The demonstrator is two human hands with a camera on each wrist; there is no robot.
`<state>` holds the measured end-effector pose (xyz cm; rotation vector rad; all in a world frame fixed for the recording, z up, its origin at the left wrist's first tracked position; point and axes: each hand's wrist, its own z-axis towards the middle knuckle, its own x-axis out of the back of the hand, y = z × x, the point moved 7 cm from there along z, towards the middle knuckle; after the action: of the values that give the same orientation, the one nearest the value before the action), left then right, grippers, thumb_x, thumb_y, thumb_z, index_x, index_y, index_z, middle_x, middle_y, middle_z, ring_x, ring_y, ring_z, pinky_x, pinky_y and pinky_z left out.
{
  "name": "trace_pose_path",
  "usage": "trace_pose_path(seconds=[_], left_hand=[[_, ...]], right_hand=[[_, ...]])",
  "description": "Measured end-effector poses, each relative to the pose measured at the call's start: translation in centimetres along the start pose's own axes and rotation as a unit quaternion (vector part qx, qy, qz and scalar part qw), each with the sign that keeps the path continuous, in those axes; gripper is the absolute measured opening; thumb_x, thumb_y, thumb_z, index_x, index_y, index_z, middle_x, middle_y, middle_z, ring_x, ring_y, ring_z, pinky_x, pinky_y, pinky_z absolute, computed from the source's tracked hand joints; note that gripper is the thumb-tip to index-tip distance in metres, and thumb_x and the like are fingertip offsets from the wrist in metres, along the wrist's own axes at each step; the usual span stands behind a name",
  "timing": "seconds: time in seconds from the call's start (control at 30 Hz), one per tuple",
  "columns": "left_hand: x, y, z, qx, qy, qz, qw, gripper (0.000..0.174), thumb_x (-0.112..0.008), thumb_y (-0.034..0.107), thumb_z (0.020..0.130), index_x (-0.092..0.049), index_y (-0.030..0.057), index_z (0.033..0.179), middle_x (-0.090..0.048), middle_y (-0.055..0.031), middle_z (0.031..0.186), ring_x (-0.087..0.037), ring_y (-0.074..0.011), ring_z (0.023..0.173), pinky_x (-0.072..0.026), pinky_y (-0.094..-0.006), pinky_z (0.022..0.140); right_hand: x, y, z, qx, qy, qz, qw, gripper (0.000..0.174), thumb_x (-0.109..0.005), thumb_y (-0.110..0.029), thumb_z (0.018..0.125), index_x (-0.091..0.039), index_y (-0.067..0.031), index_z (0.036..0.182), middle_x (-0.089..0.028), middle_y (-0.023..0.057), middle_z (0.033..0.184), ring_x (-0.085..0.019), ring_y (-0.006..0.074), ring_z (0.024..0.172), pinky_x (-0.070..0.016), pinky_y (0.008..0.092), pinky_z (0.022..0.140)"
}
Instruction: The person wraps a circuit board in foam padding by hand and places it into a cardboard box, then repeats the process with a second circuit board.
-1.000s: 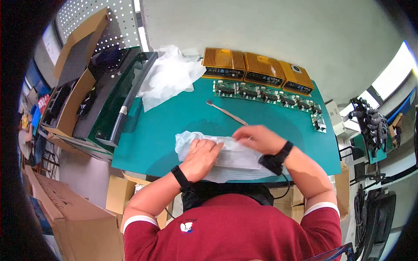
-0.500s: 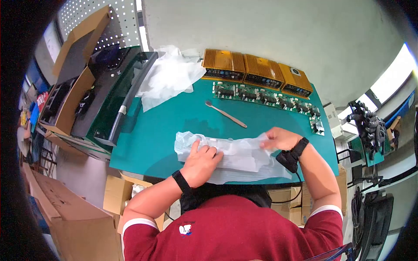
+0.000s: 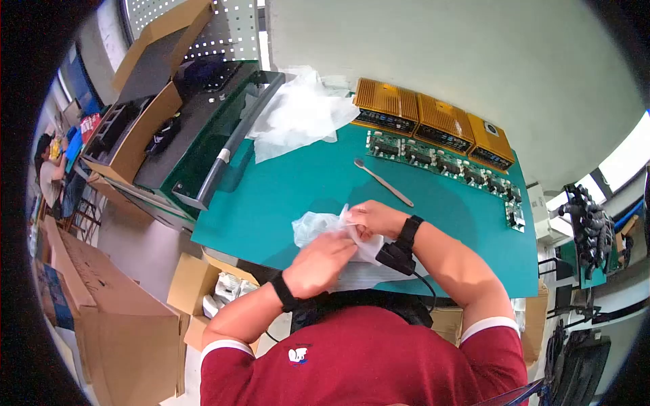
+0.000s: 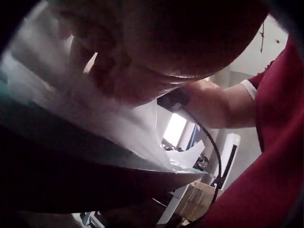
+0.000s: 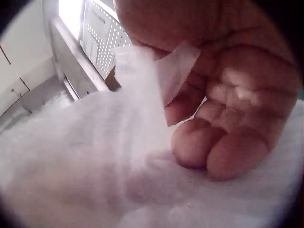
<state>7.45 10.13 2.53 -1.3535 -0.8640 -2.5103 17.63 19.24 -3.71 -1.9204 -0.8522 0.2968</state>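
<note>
A thin white packing sheet (image 3: 367,252) lies in a bundle at the front of the table, its crumpled end (image 3: 313,227) sticking out left. My right hand (image 3: 376,220) pinches a raised edge of it between thumb and fingers. In the right wrist view the sheet (image 5: 137,80) rises beside the curled fingertips (image 5: 237,152). My left hand (image 3: 321,264) rests over the near left part of the bundle, fingers pointing at the right hand. The left wrist view is dark, with the sheet (image 4: 118,128) spread beneath the hand. Whatever lies inside the sheet is hidden.
Beyond the bundle a toothbrush (image 3: 384,183) lies on the green table (image 3: 284,183). Several green circuit boards (image 3: 447,164) form a row before three gold finned boxes (image 3: 443,122). More white sheets (image 3: 305,111) are heaped at the back left, near a long dark bar (image 3: 237,142).
My right hand first reaches the sheet's right end, then brings its edge leftward, up beside the left hand. The left hand stays on the bundle. The head view has shifted.
</note>
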Motion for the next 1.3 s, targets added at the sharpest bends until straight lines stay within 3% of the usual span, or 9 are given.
trace_pose_path(seconds=[0.17, 0.33, 0.43, 0.63, 0.73, 0.87, 0.93, 1.17, 1.3], left_hand=[[6.9, -4.2, -2.5, 0.225, 0.124, 0.05, 0.965, 0.027, -0.059, 0.003, 0.072, -0.056, 0.003, 0.099, -0.057, -0.0169, 0.097, -0.052, -0.0339, 0.095, -0.0427, -0.0399, 0.082], [8.3, -3.7, -2.6, 0.213, 0.144, 0.06, 0.964, 0.026, -0.058, 0.001, 0.072, -0.056, 0.0027, 0.098, -0.056, -0.0156, 0.098, -0.052, -0.0326, 0.093, -0.0429, -0.0381, 0.081], [6.2, -1.7, -1.2, 0.121, 0.135, -0.008, 0.983, 0.027, -0.055, -0.001, 0.074, -0.055, 0.0022, 0.101, -0.055, -0.0158, 0.098, -0.052, -0.0324, 0.093, -0.0434, -0.0374, 0.08], [0.2, -3.8, -1.3, 0.228, 0.015, -0.102, 0.968, 0.031, -0.048, 0.009, 0.082, -0.047, -0.0031, 0.111, -0.052, -0.0212, 0.108, -0.049, -0.0361, 0.102, -0.0398, -0.0402, 0.088], [-0.4, -4.3, -1.3, 0.232, -0.019, -0.111, 0.966, 0.032, -0.047, 0.011, 0.084, -0.048, -0.0045, 0.111, -0.051, -0.022, 0.111, -0.048, -0.0359, 0.104, -0.0382, -0.0397, 0.09], [-1.0, -3.9, -1.7, 0.217, -0.023, -0.109, 0.97, 0.032, -0.048, 0.01, 0.083, -0.049, -0.005, 0.111, -0.05, -0.0231, 0.114, -0.047, -0.0367, 0.105, -0.0377, -0.0405, 0.091], [-1.2, -3.1, -2.2, 0.195, -0.006, -0.085, 0.977, 0.034, -0.049, 0.009, 0.082, -0.048, -0.0049, 0.112, -0.048, -0.0238, 0.116, -0.046, -0.0375, 0.106, -0.0372, -0.0409, 0.092], [-1.4, -0.9, -2.5, 0.164, 0.006, 0.032, 0.986, 0.044, -0.057, 0.007, 0.074, -0.043, -0.0084, 0.113, -0.041, -0.0266, 0.121, -0.045, -0.0407, 0.1, -0.0372, -0.0426, 0.088], [-1.5, -0.8, -2.6, 0.161, 0.009, 0.04, 0.986, 0.046, -0.058, 0.006, 0.073, -0.043, -0.0094, 0.113, -0.04, -0.0269, 0.122, -0.045, -0.0394, 0.098, -0.0372, -0.0419, 0.088]], right_hand=[[-1.1, -0.5, -1.1, 0.006, -0.016, 0.052, 0.999, 0.034, -0.048, -0.034, 0.088, -0.056, -0.0019, 0.095, -0.055, 0.0055, 0.089, -0.052, 0.0111, 0.075, -0.0449, 0.0244, 0.064], [-2.7, -2.2, -3.3, 0.259, 0.032, -0.228, 0.938, 0.032, -0.045, -0.018, 0.087, -0.053, 0.0003, 0.111, -0.053, 0.0202, 0.105, -0.047, 0.0321, 0.102, -0.0369, 0.037, 0.09], [-3.9, -2.3, -4.0, 0.307, 0.1, -0.313, 0.893, 0.031, -0.049, -0.015, 0.083, -0.053, 0.0009, 0.11, -0.053, 0.0203, 0.104, -0.049, 0.0327, 0.099, -0.0383, 0.0374, 0.088], [-3.8, -3.0, -4.6, 0.349, 0.086, -0.322, 0.876, 0.026, -0.054, -0.011, 0.078, -0.058, -0.0006, 0.102, -0.056, 0.0189, 0.099, -0.052, 0.0333, 0.092, -0.0427, 0.0388, 0.082], [0.7, -4.2, -5.2, 0.275, 0.141, -0.216, 0.926, 0.024, -0.059, -0.014, 0.076, -0.06, -0.0011, 0.096, -0.059, 0.0178, 0.094, -0.055, 0.0322, 0.089, -0.0443, 0.0382, 0.08], [3.7, -3.5, -3.0, 0.249, 0.173, -0.37, 0.878, 0.031, -0.066, -0.022, 0.071, -0.062, -0.0009, 0.093, -0.061, 0.0173, 0.092, -0.058, 0.0305, 0.088, -0.0455, 0.0368, 0.078], [3.6, -2.5, -1.7, 0.132, 0.088, -0.385, 0.909, 0.041, -0.071, -0.029, 0.066, -0.061, -0.0011, 0.094, -0.062, 0.0168, 0.094, -0.059, 0.0292, 0.089, -0.0463, 0.0351, 0.076], [2.8, -1.9, 0.9, 0.091, -0.034, -0.373, 0.923, 0.037, -0.069, -0.032, 0.066, -0.064, -0.0001, 0.084, -0.063, 0.0161, 0.082, -0.061, 0.0279, 0.078, -0.0471, 0.036, 0.07], [3.9, -2.5, -0.6, 0.087, 0.03, -0.4, 0.912, 0.035, -0.063, -0.033, 0.072, -0.063, 0.0015, 0.077, -0.062, 0.0176, 0.076, -0.061, 0.029, 0.074, -0.0465, 0.0375, 0.066]])
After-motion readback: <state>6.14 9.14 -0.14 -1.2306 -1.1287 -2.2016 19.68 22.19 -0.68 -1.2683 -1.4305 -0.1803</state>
